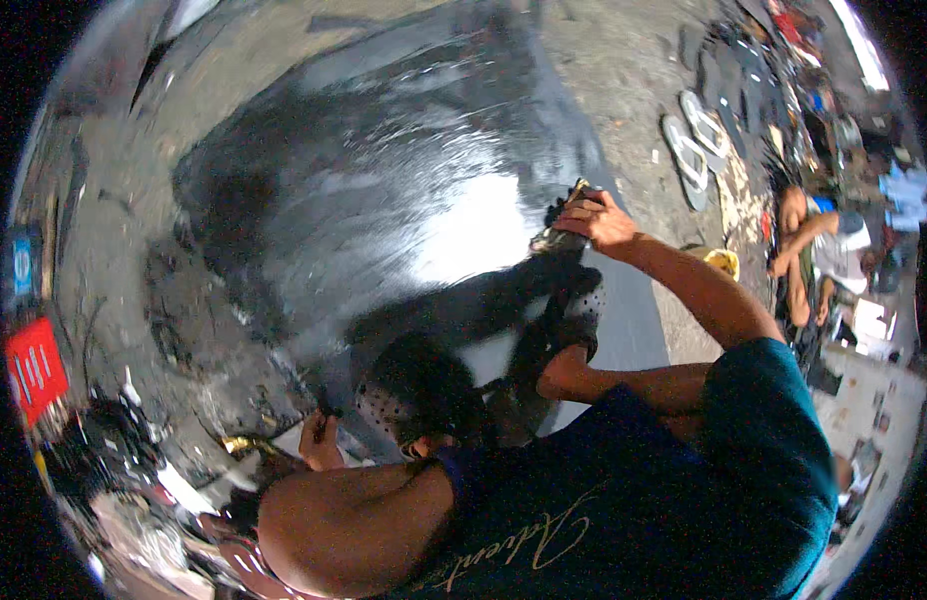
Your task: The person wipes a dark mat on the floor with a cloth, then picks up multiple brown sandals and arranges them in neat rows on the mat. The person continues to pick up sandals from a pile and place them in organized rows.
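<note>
A large black sheet (314, 130), wet-looking and glossy, lies spread on the floor ahead of me, with bright light reflected near its middle. My right hand (599, 222) is closed over a ragged, dark and tan thing (556, 238) at the sheet's right part; what kind it is, I cannot make out. My left hand (322, 440) is low at the left, by the sheet's near left edge. Its fingers are curled together around something small and dark, too unclear to name. My feet, in dotted shoes (584, 300), are on or beside the sheet's near part.
Pale flip-flops (687, 165) and several dark ones lie at the upper right. A yellow container (722, 263) stands beside my right forearm. Another person (824, 240) sits at the far right. At left are a red box (37, 368), a blue box (24, 265) and heaped scraps (104, 450).
</note>
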A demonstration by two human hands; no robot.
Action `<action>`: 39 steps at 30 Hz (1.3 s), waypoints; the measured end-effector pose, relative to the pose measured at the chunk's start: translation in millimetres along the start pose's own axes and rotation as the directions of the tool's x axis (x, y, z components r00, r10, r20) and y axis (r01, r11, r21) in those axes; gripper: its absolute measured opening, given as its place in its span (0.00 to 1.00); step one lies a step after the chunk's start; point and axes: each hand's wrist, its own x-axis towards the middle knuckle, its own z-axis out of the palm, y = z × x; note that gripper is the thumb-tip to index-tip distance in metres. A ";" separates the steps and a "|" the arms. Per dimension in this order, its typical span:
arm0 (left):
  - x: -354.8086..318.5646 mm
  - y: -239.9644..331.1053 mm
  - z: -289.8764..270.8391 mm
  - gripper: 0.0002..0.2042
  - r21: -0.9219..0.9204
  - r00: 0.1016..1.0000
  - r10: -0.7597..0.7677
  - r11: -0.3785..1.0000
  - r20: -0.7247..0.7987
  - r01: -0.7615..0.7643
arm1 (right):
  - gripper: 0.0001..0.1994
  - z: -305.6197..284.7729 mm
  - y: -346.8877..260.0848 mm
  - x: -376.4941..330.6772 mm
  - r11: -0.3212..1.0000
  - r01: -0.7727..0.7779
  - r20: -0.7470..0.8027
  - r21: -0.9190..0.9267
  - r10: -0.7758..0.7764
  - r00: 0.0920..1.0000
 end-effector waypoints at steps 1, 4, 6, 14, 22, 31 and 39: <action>7.3 16.2 1.8 0.18 0.003 0.993 0.035 0.999 0.110 -0.036 | 0.27 -11.1 -10.5 -16.8 0.988 -0.121 0.036 0.099 0.118 0.992; 19.6 13.0 -0.1 0.18 0.021 0.987 0.073 0.997 0.141 -0.076 | 0.20 -26.8 -1.0 -15.3 0.866 -0.218 -0.104 0.450 0.294 0.950; 22.6 3.3 -15.8 0.18 0.053 0.990 0.077 0.995 0.119 -0.084 | 0.17 -74.4 9.0 7.9 0.629 -0.438 -0.082 0.642 0.625 0.776; 30.2 -3.4 -12.1 0.17 0.169 0.990 0.057 0.983 0.126 -0.078 | 0.18 -58.9 135.4 58.1 0.737 -0.613 -0.094 0.284 0.658 0.747; 27.5 -7.1 -22.3 0.14 0.256 1.000 -0.009 0.967 0.022 0.003 | 0.28 -15.5 100.2 28.1 0.956 -0.269 -0.059 0.113 0.277 0.959; 32.6 14.6 0.1 0.12 0.283 0.998 0.036 0.958 0.059 -0.051 | 0.19 12.8 33.5 -53.9 0.795 -0.400 0.012 0.456 0.443 0.896; 19.1 6.1 -8.2 0.12 0.242 0.992 0.093 0.964 0.090 -0.113 | 0.17 -9.4 -25.6 15.8 0.561 -0.725 -0.168 0.400 0.822 0.543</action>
